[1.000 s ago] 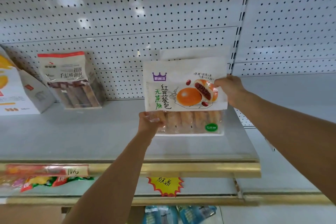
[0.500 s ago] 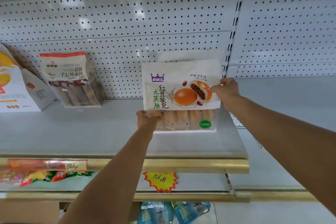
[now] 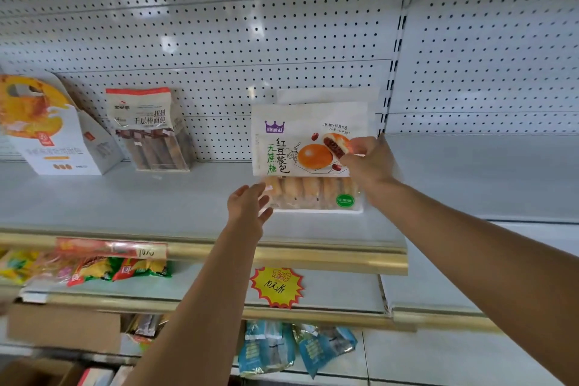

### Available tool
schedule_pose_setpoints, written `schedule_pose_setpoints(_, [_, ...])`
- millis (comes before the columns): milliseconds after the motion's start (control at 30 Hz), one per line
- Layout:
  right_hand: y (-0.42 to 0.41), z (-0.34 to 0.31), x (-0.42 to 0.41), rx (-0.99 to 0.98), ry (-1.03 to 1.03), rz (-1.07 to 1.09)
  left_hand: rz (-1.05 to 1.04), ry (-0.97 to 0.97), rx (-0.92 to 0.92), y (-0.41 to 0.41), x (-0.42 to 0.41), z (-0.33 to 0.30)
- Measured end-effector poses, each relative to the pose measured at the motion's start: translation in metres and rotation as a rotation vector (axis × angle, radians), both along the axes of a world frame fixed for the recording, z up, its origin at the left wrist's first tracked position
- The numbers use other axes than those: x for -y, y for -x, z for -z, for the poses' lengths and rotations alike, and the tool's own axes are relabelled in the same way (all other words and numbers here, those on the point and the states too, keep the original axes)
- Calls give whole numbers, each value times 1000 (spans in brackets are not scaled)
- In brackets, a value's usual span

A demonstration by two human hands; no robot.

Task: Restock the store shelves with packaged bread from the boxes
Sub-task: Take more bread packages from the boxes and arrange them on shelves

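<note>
One bun pack (image 3: 308, 147) upright on shelf (image 3: 125, 204); right hand (image 3: 369, 160) grip pinching it; left hand (image 3: 249, 210) grip released.

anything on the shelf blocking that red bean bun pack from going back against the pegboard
Nothing visible does. The bun pack stands on the shelf near the pegboard wall, pinched by the right hand. The breadstick bag and the orange box sit well off to its left.

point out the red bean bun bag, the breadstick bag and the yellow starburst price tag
red bean bun bag (image 3: 291, 147), head view, printed front
breadstick bag (image 3: 147, 128), head view, label's lower edge
yellow starburst price tag (image 3: 277, 287), head view, centre
</note>
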State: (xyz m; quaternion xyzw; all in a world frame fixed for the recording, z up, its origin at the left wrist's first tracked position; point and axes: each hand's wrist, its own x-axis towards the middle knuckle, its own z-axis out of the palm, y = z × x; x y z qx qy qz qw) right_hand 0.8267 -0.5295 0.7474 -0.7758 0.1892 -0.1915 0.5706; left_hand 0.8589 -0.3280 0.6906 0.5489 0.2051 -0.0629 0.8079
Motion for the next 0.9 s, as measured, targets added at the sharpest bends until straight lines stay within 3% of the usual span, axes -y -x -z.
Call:
schedule_pose_setpoints(333, [37,5,-62,37,-134,-294,50,-8,194,61,-36,-24])
schedule_pose_setpoints(567, [54,24,-130,-38,-112,-423,-13,-44,115,91,-113,3])
schedule_pose_setpoints(900, [78,87,-294,-271,-151,-556,-117,-155,-42,130,-290,60])
